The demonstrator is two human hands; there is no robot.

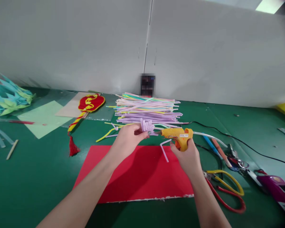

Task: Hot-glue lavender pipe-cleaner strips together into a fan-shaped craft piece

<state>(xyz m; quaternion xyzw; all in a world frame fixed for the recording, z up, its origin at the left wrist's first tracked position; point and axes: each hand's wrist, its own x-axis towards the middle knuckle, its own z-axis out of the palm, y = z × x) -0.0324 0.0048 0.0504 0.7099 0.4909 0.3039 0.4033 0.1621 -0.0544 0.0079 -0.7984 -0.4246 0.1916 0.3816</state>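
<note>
Between the thumb and fingers of my left hand [130, 137] is a small folded piece of lilac pipe cleaners [147, 125], bent into several side-by-side loops. My right hand [187, 157] is wrapped round the handle of a yellow hot glue gun [173, 133]. The gun's nozzle points left and is close to the lilac piece; whether they touch I cannot tell. A clear glue stick [210, 136] sticks out of the gun's back. Near my right thumb, a bent lilac pipe cleaner [164, 153] lies over the red board [142, 177] beneath both hands.
Behind my hands lies a heap of pastel pipe cleaners [147, 109]. At right are red-and-yellow-handled pliers [228, 190], a purple tool [276, 190] and a black cord [247, 147]. A red fan-shaped ornament [91, 103] with a tassel and a green paper sheet [44, 117] lie left.
</note>
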